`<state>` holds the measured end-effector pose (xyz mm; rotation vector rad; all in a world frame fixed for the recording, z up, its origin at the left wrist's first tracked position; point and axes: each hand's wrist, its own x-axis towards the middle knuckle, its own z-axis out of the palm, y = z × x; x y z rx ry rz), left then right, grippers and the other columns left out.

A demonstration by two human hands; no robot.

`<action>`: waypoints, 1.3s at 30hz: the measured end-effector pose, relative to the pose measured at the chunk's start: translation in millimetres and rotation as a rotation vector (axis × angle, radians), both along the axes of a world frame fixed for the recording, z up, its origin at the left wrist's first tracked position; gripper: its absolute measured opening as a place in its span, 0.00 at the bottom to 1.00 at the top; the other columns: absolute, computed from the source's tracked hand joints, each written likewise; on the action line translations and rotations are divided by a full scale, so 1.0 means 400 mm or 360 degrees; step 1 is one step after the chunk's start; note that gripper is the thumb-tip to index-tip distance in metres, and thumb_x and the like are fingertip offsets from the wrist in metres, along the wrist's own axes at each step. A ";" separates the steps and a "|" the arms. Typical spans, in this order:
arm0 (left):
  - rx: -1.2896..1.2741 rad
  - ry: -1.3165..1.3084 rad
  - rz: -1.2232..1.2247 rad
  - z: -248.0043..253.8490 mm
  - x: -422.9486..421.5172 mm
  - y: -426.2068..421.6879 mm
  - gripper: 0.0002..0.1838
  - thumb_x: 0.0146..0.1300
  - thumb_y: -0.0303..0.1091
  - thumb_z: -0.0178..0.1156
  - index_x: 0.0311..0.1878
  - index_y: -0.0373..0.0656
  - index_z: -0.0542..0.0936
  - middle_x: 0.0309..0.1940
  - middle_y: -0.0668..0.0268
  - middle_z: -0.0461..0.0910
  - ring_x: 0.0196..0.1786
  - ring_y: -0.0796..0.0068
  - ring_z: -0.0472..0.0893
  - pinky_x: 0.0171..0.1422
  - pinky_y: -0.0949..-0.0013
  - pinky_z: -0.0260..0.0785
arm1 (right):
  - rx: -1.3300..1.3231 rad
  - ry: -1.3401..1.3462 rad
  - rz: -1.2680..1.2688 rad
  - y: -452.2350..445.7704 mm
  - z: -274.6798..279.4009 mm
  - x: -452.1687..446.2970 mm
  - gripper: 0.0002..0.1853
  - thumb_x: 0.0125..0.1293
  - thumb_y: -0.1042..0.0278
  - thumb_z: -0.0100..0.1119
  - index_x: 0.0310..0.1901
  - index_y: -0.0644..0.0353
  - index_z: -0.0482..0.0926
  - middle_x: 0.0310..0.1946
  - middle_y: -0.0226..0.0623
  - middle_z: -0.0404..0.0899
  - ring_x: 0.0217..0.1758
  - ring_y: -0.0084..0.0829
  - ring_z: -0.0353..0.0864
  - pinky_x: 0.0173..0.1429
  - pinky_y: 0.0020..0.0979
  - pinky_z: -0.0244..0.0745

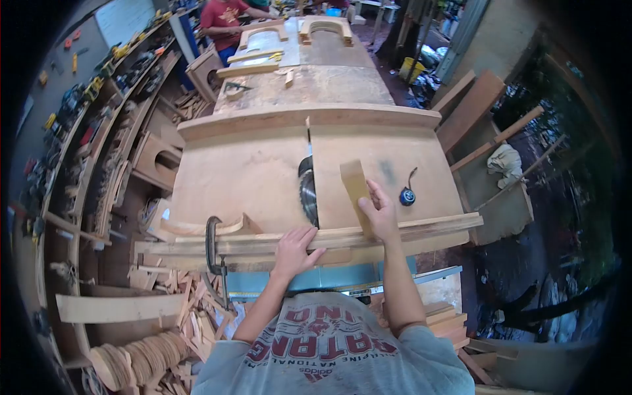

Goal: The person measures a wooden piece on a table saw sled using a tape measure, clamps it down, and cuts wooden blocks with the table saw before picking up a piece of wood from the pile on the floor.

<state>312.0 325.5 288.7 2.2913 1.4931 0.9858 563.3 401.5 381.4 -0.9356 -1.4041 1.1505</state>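
Observation:
My right hand (380, 212) grips a short flat piece of wood (354, 183), held tilted upright above the right half of the saw sled (243, 164). My left hand (296, 253) lies flat on the long wooden rail (421, 229) along the sled's near edge, thumb apart from the fingers. Just beyond it, a circular saw blade (307, 192) rises through the slot in the sled. A C-clamp (212, 245) is fixed on the rail's left end, beside a curved wooden piece (230, 226). A blue tape measure (407, 195) rests to the right of my right hand.
A tall wooden fence (368, 117) crosses the sled's far side. Cut arched pieces (326, 27) and strips lie on the table behind, where a person in a red shirt (222, 16) stands. Offcuts (197, 309) pile up at lower left; shelves of tools (99, 112) line the left wall.

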 end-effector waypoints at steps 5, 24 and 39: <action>-0.0002 -0.0006 -0.0031 0.009 -0.013 -0.025 0.32 0.61 0.47 0.74 0.64 0.37 0.83 0.64 0.51 0.83 0.68 0.49 0.81 0.76 0.48 0.69 | 0.0171 -0.0858 0.0094 0.088 0.037 0.035 0.29 0.75 0.62 0.67 0.75 0.59 0.77 0.65 0.45 0.83 0.69 0.35 0.81 0.70 0.34 0.74; 0.0125 -0.0426 0.0506 0.004 -0.116 -0.004 0.12 0.58 0.27 0.72 0.45 0.37 0.89 0.46 0.55 0.90 0.47 0.54 0.89 0.53 0.57 0.82 | -0.0626 -0.1512 0.0804 0.282 -0.231 0.106 0.21 0.73 0.50 0.64 0.60 0.53 0.89 0.46 0.46 0.92 0.51 0.48 0.89 0.57 0.42 0.81; 0.0266 -0.0309 0.0551 -0.061 -0.129 0.004 0.06 0.63 0.32 0.68 0.40 0.43 0.82 0.37 0.61 0.82 0.37 0.60 0.82 0.44 0.59 0.77 | -0.0015 -0.1667 0.0841 0.226 -0.250 0.039 0.18 0.67 0.69 0.66 0.58 0.52 0.90 0.55 0.50 0.86 0.59 0.50 0.84 0.66 0.43 0.79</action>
